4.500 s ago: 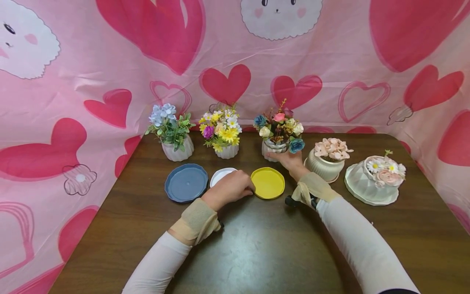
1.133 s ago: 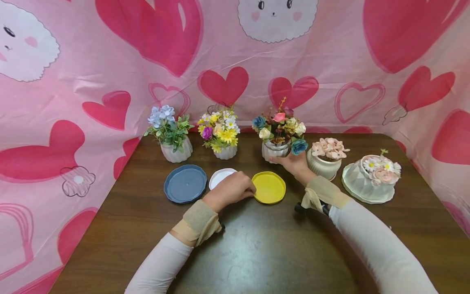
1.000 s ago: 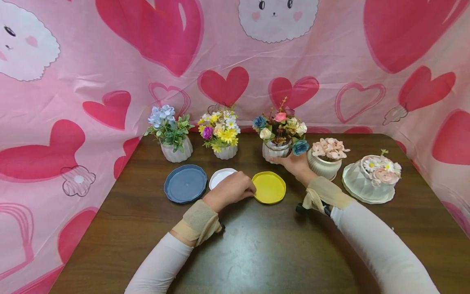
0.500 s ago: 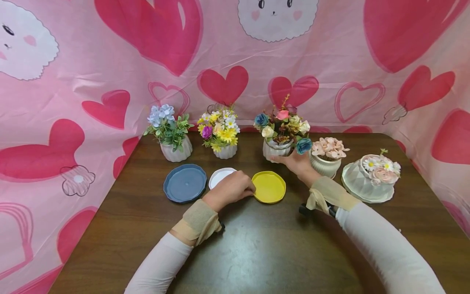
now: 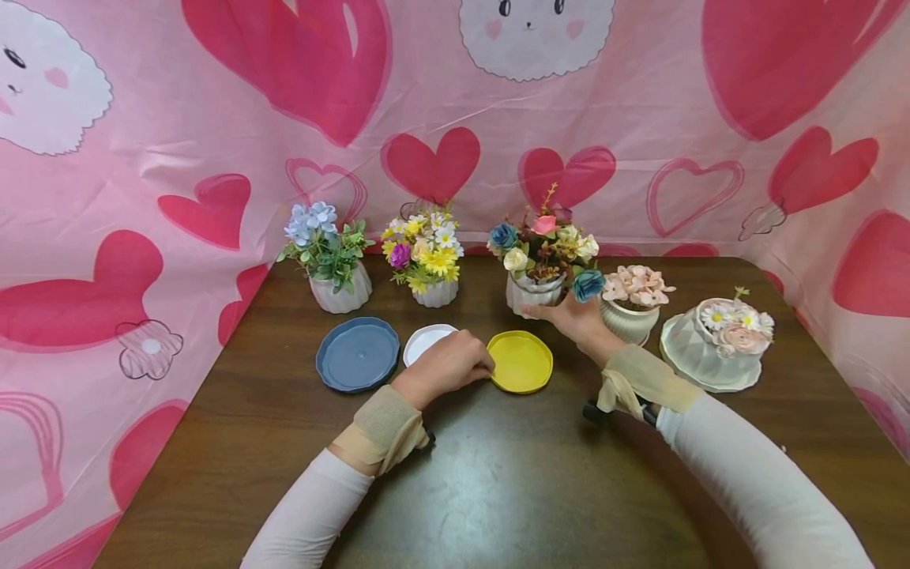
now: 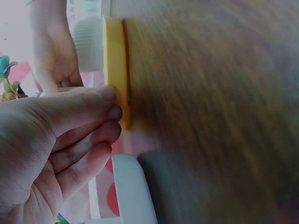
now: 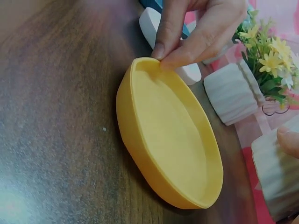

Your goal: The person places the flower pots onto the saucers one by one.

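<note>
My left hand (image 5: 448, 367) pinches the left rim of a yellow saucer (image 5: 521, 362) between thumb and fingertips. In the right wrist view the yellow saucer (image 7: 173, 135) has a low raised wall and nothing in it. Behind it, my right hand (image 5: 576, 320) grips the lower right side of a white fluted flowerpot (image 5: 529, 294); the thumb lies across the front and the other fingers are mostly hidden. Blue, cream and pink artificial roses (image 5: 546, 229) fill this pot. A white saucer (image 5: 425, 340) is partly covered by my left hand, with a blue saucer (image 5: 358, 354) left of it.
Two more white pots stand at the back left, with blue hydrangeas (image 5: 313, 225) and yellow daisies (image 5: 437, 261). Beside my right hand is a cream ribbed pot (image 5: 629, 322) on a saucer. Further right, a white pot (image 5: 697, 340) sits on a pale saucer. A pink heart-print cloth hangs behind.
The rose pot has turned slightly in my right hand, its right blue rose shifting right. My right forearm has swung right. My left hand keeps its pinch on the yellow saucer.
</note>
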`<state>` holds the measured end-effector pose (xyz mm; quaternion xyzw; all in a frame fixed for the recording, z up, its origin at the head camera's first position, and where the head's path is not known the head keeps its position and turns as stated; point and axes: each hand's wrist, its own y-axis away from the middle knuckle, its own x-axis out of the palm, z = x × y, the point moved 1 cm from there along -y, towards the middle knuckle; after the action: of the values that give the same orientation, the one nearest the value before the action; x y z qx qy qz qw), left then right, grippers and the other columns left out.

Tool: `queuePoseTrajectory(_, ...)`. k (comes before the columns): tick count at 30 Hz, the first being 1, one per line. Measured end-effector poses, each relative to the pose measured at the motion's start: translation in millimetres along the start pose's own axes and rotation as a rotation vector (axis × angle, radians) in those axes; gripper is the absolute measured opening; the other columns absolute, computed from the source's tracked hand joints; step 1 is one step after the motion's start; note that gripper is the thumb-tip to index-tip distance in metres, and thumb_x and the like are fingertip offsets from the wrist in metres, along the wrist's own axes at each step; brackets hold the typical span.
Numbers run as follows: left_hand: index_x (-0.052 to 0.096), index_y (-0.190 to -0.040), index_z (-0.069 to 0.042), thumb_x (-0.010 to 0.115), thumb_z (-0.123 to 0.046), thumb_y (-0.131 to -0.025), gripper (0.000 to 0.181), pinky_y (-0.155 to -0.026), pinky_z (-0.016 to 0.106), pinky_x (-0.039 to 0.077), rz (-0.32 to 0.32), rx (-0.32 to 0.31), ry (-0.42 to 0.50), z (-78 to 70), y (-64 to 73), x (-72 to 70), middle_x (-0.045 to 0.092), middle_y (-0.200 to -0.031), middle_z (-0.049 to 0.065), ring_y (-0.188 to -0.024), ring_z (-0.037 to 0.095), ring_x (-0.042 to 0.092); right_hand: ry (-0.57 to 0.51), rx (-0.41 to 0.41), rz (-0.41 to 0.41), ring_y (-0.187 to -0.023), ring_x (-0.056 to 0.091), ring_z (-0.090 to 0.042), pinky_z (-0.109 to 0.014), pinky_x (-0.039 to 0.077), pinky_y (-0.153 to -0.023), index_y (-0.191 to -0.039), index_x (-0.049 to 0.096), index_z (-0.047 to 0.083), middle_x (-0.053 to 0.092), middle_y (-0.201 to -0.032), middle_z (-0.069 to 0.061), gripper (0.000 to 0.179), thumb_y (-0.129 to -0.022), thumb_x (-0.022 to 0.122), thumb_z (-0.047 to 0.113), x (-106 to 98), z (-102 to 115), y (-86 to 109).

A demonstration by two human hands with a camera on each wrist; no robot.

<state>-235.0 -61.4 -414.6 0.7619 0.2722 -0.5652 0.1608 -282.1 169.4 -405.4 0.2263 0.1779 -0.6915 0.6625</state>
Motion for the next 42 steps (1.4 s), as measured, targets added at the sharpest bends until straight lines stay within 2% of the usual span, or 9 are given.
queuePoseTrajectory(9, 0.077, -0.084, -0.018, 0.073, -0.017, -0.09, 0.007, -0.065, 0.019, 0.048, -0.006, 0.014, -0.014, -0.7, 0.2, 0.5, 0.067, -0.074, -0.009, -0.066, 0.002, 0.056, -0.015, 0.018, 0.007, -0.151, 0.02, -0.034, -0.051, 0.02, -0.122, -0.158, 0.014, 0.006, 0.019, -0.164, -0.018, 0.113, -0.076, 0.085, 0.039, -2.6, -0.4, 4.5)
queuePoseTrajectory(23, 0.077, -0.085, -0.019, 0.073, -0.017, -0.09, 0.007, -0.067, 0.02, 0.05, -0.012, 0.009, -0.016, -1.9, -1.1, 0.9, 0.07, -0.076, -0.008, -0.068, 0.002, 0.059, -0.018, 0.017, 0.039, -0.152, 0.017, -0.034, -0.053, 0.019, -0.122, -0.158, 0.01, 0.006, 0.015, -0.165, -0.017, 0.116, -0.076, 0.084, 0.041, -8.3, -4.6, 10.7)
queuePoseTrajectory(32, 0.077, -0.083, -0.02, 0.072, -0.018, -0.09, 0.008, -0.067, 0.02, 0.049, -0.024, 0.002, -0.033, 0.5, -1.8, 1.5, 0.066, -0.073, -0.01, -0.066, 0.002, 0.057, -0.018, -0.014, 0.052, -0.152, 0.015, -0.033, -0.054, 0.018, -0.122, -0.158, 0.009, 0.006, 0.014, -0.165, -0.016, 0.117, -0.076, 0.084, 0.041, -10.3, 0.3, 19.6)
queuePoseTrajectory(42, 0.077, -0.085, -0.019, 0.071, -0.019, -0.091, 0.008, -0.068, 0.021, 0.05, -0.018, 0.005, -0.018, 0.2, -1.2, 2.3, 0.066, -0.073, -0.01, -0.067, 0.003, 0.058, 0.004, -0.008, 0.077, -0.152, 0.017, -0.034, -0.054, 0.02, -0.121, -0.158, 0.011, 0.006, 0.015, -0.165, -0.016, 0.116, -0.076, 0.084, 0.042, -10.5, -1.4, 31.2)
